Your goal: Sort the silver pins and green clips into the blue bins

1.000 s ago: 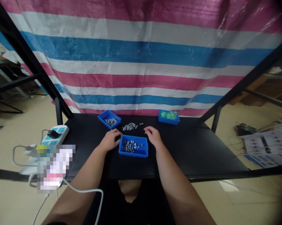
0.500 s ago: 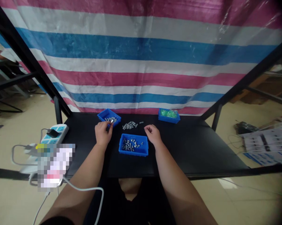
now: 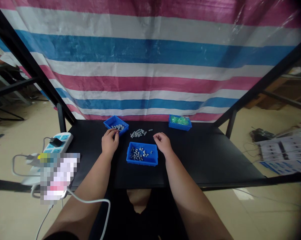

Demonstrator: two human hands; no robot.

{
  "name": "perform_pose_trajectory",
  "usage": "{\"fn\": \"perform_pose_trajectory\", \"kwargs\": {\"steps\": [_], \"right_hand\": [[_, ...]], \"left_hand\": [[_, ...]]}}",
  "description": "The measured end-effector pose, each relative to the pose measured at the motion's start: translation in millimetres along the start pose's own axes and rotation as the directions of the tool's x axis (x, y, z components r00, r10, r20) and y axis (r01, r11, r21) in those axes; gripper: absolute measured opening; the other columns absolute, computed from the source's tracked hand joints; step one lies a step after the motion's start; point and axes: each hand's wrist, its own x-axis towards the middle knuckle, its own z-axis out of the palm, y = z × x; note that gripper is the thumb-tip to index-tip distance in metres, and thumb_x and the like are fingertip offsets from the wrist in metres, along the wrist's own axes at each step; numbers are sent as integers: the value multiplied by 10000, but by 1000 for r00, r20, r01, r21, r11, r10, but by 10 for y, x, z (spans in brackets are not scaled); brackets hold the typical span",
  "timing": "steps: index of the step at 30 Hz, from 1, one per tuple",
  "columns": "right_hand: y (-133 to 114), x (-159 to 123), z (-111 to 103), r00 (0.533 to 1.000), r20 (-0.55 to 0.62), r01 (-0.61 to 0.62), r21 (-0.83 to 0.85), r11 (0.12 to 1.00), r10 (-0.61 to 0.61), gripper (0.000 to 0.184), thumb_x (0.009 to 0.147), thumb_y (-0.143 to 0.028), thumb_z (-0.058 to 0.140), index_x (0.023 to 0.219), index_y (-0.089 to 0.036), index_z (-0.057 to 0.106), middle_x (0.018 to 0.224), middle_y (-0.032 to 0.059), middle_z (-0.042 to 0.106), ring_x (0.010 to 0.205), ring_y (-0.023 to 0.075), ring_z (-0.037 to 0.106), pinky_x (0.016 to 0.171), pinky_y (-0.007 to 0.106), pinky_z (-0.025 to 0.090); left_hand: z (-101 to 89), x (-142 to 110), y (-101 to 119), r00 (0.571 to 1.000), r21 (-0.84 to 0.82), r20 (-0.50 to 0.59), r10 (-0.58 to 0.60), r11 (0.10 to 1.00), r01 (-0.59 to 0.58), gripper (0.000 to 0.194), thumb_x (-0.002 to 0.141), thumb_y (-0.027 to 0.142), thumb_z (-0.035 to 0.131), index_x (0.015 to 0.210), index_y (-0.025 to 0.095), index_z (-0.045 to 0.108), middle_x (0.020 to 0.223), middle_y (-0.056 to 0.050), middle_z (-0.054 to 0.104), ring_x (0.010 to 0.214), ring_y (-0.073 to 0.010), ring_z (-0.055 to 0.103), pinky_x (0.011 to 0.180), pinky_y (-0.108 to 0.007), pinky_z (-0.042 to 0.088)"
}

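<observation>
My left hand reaches the near rim of a small blue plastic tray holding a few silver metal parts. Its fingertips curl together there, and I cannot tell whether they pinch a part. My right hand rests on the black table with loosely curled fingers and nothing visible in them. It lies just right of a larger blue tray filled with similar metal parts. A loose row of silver parts lies between my hands, beyond that tray.
A blue tray of green bagged items stands at the far right of the table. A striped tarpaulin hangs behind it. A power strip and white cable lie left, beside black frame posts.
My left hand has moved forward from beside the near tray to the rim of the far-left tray, then eased slightly back. My right hand has barely moved.
</observation>
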Motion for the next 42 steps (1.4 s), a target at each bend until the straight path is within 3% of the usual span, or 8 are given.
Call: {"fn": "perform_pose_trajectory", "kwargs": {"steps": [10,15,19,23,27,30,33,42], "right_hand": [[-34,136,173,994,102,63,-302,951,-33,511,832,-146,547,1299,-338,622,1480,19,510,1328,302,438,1035,510,404],[-42,144,206,997,72,35,-345,938,-11,405,837,-172,560,1188,-333,679,1315,26,641,1221,295,505,977,472,413],[13,69,136,988,-152,-60,-343,937,8,196,787,-200,600,918,-264,730,985,71,680,906,252,553,842,385,446],[44,11,84,948,-310,-177,-336,925,69,160,759,-184,595,830,-244,725,901,85,622,802,230,522,808,378,442],[10,-11,20,994,-95,-80,-230,970,59,191,797,-203,587,886,-260,745,901,64,676,844,232,569,855,394,458],[-20,-17,-41,993,117,24,53,998,-30,215,869,-290,563,982,-273,744,950,36,736,919,223,637,875,379,492],[-34,-22,-80,996,87,-45,251,967,24,235,897,-330,539,997,-237,730,940,41,757,933,218,687,890,376,513],[-29,-18,-33,988,152,-10,73,997,-2,215,889,-271,531,945,-269,739,966,24,753,973,220,661,933,403,492]], "left_hand": [[25,-8,-19,997,38,75,18,999,-21,203,927,316,532,1028,229,685,1238,-71,639,1152,-261,617,1011,-395,483],[-18,-10,49,999,1,26,44,999,-44,172,911,264,532,1039,222,639,1189,-85,636,1149,-260,598,1043,-407,454],[-72,-52,127,999,-68,8,41,997,-40,108,899,223,513,959,214,603,1025,-72,631,973,-222,624,907,-357,508],[-70,-101,144,985,-163,139,105,983,-82,76,874,211,513,884,209,588,834,-29,607,753,-172,589,743,-305,500],[-16,-111,112,933,-224,324,157,971,-85,108,848,214,532,912,204,618,845,-29,631,758,-171,601,696,-291,492],[22,-104,75,882,-242,429,197,965,-98,178,826,210,562,984,205,642,903,-42,647,821,-187,620,753,-316,513],[32,-100,49,861,-259,452,235,958,-126,238,815,216,596,1046,207,653,960,-54,651,889,-205,625,827,-347,522],[8,-71,121,766,-226,536,355,934,-276,381,902,310,594,1275,284,661,1228,-87,629,1113,-243,600,1023,-406,459]]}}
